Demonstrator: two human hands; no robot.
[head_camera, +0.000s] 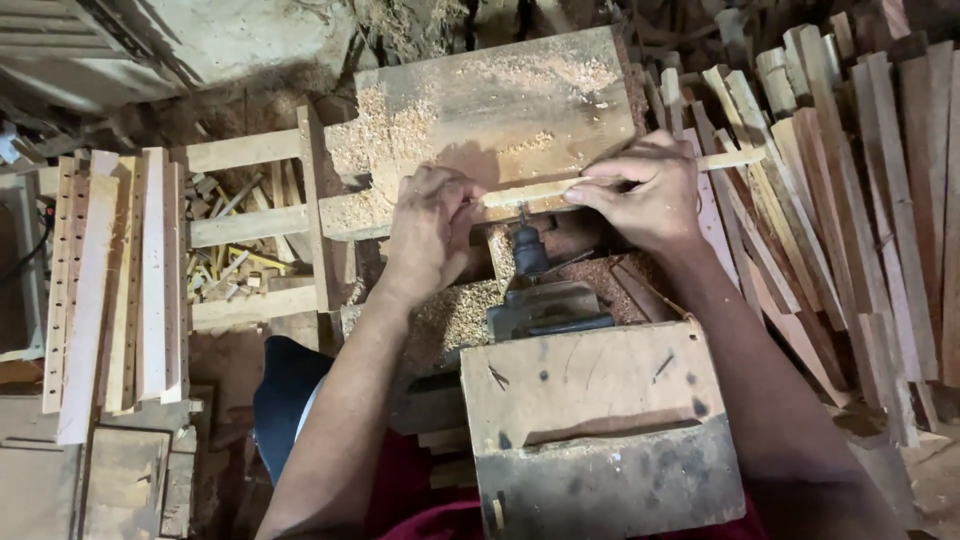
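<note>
Head view. Left hand (428, 235) and right hand (640, 190) both clamp on one thin slat (610, 178), fingers closed around it. The slat lies across the board (500, 110), its long axis running left to right and rising slightly toward the right, where it overhangs past the right hand. The drill bit (522, 222) stands just below the slat, between the hands, nearer the left. Drilled slats (110, 290) lie well apart at left; a slat stack (860, 200) lies at right.
</note>
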